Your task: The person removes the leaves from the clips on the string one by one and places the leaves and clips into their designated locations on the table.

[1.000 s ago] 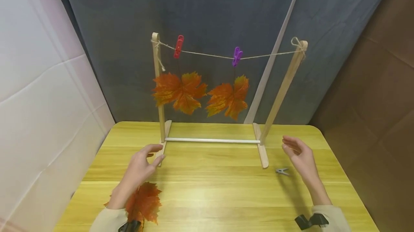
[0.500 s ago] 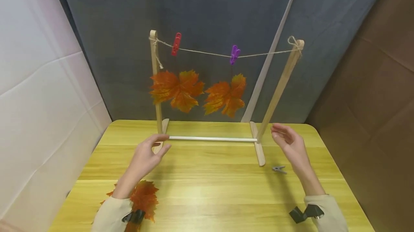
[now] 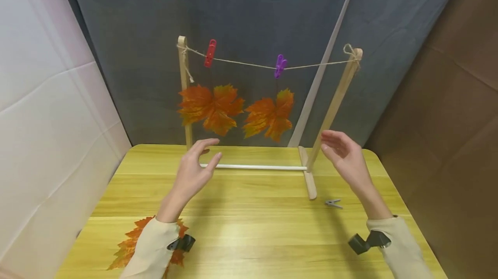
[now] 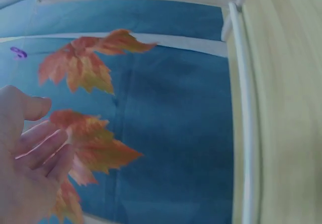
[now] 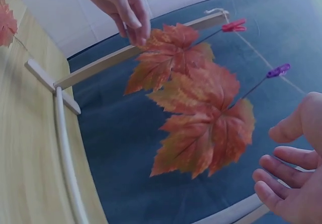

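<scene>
Both hands are raised above the table point(image 3: 249, 227) in front of the wooden rack point(image 3: 186, 97), empty. The left hand point(image 3: 196, 171) has its fingers extended and loosely spread, just below the left leaf point(image 3: 210, 106); the right hand point(image 3: 344, 156) is relaxed and slightly cupped, beside the right post point(image 3: 334, 106). 2 leaves hang from the string point(image 3: 249, 64): the left leaf by a red peg point(image 3: 210, 52), the right leaf point(image 3: 269, 115) by a purple peg point(image 3: 279, 65), so each hangs freely. A spare leaf point(image 3: 128, 244) lies under the left sleeve; a grey peg point(image 3: 333, 203) lies near the right foot of the rack.
</scene>
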Available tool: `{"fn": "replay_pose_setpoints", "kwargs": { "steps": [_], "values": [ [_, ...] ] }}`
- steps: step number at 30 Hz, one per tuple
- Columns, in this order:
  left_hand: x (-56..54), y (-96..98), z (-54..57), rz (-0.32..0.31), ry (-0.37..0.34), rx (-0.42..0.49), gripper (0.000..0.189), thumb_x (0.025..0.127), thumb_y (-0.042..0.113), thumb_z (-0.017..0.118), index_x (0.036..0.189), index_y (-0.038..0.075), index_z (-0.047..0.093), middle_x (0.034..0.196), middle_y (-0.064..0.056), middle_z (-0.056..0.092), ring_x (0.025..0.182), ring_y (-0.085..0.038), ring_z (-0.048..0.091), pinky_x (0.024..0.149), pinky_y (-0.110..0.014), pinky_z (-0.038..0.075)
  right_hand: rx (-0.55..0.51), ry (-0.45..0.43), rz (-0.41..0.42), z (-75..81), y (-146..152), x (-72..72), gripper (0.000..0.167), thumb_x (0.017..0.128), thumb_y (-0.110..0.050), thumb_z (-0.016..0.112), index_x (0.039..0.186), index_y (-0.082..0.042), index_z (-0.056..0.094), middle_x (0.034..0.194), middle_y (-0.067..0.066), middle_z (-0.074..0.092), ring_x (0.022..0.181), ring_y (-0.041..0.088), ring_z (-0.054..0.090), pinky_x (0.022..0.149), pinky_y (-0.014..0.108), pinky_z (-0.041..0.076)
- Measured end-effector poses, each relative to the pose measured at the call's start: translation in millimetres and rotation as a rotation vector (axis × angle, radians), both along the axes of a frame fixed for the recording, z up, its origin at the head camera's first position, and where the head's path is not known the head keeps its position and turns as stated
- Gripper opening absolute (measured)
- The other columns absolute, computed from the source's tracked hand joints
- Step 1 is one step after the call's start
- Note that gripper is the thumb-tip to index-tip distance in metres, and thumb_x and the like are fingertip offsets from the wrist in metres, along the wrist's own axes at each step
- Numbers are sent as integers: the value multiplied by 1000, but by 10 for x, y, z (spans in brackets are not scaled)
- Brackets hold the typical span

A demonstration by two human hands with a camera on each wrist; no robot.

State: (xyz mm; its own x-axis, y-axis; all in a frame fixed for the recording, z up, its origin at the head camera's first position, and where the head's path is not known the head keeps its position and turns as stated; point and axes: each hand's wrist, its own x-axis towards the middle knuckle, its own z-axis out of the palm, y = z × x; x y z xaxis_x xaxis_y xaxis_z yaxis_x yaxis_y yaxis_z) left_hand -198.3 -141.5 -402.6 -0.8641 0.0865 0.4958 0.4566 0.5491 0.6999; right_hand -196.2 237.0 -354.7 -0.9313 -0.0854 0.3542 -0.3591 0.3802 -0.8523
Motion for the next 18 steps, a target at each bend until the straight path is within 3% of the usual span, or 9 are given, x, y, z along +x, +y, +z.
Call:
{"fn": "replay_pose_setpoints", "kwargs": {
  "steps": [5,12,18],
  "values": [
    [-83,158,154,-36,53,30,41,96,14,71,135,6,61,135,-11,63,123,-34,59,105,-49,49,2,55,31,136,-32,-22,37,100,-8,62,135,3,56,127,-1,65,115,3,62,98,11,47],
    [-225,351,358,-76,75,26,43,98,19,68,138,7,58,136,-13,62,126,-36,58,104,-53,48,23,103,45,344,-116,-67,38,100,-8,63,136,1,57,134,17,63,120,7,62,100,11,46],
    [-332,453,505,-92,106,43,49,99,18,67,143,5,51,140,-16,58,128,-36,55,107,-55,45,62,149,87,511,-238,-134,38,98,-4,65,135,1,58,134,15,63,122,21,61,98,13,48]
  ]
}}
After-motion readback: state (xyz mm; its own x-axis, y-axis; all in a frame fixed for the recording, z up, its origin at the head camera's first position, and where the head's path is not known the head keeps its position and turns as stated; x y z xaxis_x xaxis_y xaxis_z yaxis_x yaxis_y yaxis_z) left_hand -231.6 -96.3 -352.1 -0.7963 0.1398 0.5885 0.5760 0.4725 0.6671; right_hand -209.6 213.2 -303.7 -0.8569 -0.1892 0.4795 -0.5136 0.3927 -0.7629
